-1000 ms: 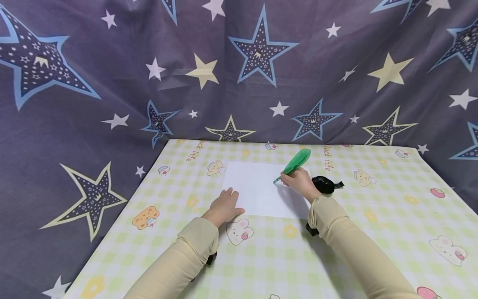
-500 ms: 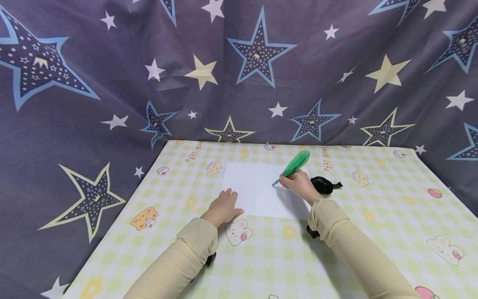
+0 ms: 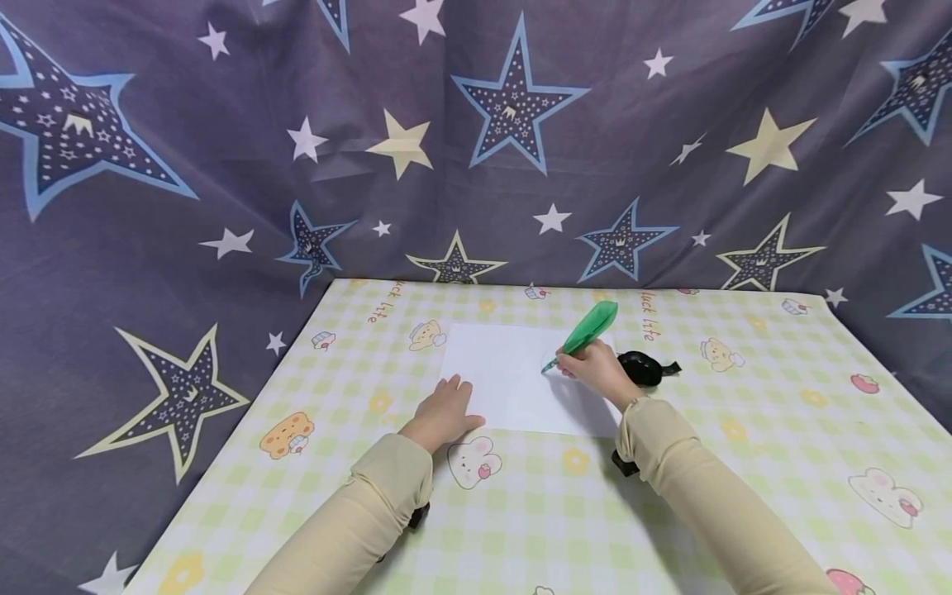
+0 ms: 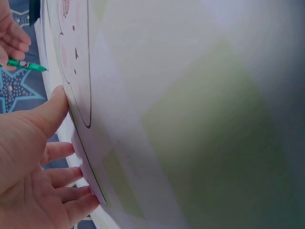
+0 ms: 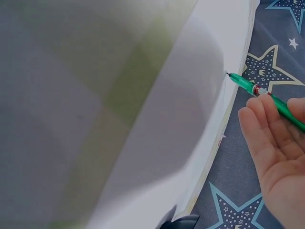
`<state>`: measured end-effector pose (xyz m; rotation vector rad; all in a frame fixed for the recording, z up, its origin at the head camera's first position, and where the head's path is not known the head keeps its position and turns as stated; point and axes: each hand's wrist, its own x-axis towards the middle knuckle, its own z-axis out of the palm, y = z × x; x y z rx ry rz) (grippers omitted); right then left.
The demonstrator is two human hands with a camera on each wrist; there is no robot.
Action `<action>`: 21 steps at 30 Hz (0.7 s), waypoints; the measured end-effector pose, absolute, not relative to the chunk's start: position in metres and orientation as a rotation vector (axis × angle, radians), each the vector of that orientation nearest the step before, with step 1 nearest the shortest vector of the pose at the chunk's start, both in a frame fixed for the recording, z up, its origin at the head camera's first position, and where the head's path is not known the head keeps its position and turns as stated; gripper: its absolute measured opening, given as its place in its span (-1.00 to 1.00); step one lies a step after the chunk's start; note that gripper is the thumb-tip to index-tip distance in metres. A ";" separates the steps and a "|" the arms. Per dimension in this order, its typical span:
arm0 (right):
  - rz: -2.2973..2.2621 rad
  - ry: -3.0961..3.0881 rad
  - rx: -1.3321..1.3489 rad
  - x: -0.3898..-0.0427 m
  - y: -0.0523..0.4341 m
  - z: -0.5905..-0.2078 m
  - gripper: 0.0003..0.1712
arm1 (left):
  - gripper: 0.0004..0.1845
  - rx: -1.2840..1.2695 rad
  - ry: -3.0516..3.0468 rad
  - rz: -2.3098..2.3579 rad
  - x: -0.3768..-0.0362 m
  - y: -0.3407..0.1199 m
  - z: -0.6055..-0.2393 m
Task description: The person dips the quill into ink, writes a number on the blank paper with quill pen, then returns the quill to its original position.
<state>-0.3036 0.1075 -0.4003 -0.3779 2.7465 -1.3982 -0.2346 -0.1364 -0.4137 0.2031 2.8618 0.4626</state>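
Note:
My right hand (image 3: 597, 369) pinches a green feather pen (image 3: 591, 328) between thumb and fingers. The pen leans up to the right, and its tip meets the white sheet of paper (image 3: 494, 355) right of the sheet's middle. A faint thin curved line shows beside the tip. In the right wrist view the green barrel of the pen (image 5: 243, 82) ends in a dark point at the paper. My left hand (image 3: 441, 411) rests with spread fingers on the sheet's lower left corner, the thumb along the near edge. Its fingertips press down flat in the left wrist view.
A black rounded object (image 3: 641, 368) with a short tab lies beside the right wrist. The tabletop (image 3: 521, 521) has a green checked cover with cartoon prints. Behind it hangs a dark star-patterned cloth (image 3: 357, 190). Black straps (image 3: 625, 463) show under both sleeves.
The pen tip has slid slightly toward me and to the left over the paper, with the right hand nearly still. The left hand keeps its place on the sheet.

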 end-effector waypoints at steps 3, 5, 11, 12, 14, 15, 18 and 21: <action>-1.405 2.740 -0.379 -0.303 0.107 -0.401 -0.76 | -0.31 0.203 2.866 0.455 -0.235 -0.136 -0.414; -1.410 2.734 -0.388 -0.302 0.108 -0.401 -0.76 | -0.31 0.204 2.867 0.453 -0.235 -0.137 -0.414; -1.430 2.719 -0.416 -0.300 0.109 -0.400 -0.77 | -0.31 0.204 2.865 0.446 -0.235 -0.137 -0.413; -1.435 2.715 -0.419 -0.300 0.109 -0.400 -0.77 | -0.30 0.204 2.864 0.447 -0.235 -0.137 -0.413; -1.439 2.708 -0.428 -0.299 0.110 -0.400 -0.76 | -0.30 0.204 2.863 0.449 -0.234 -0.137 -0.413; -1.441 2.703 -0.432 -0.299 0.110 -0.399 -0.76 | -0.30 0.203 2.862 0.449 -0.234 -0.137 -0.413; -1.448 2.688 -0.438 -0.298 0.110 -0.399 -0.76 | -0.30 0.200 2.860 0.451 -0.234 -0.137 -0.413; -1.456 2.672 -0.443 -0.298 0.112 -0.400 -0.76 | -0.31 0.199 2.861 0.453 -0.233 -0.136 -0.412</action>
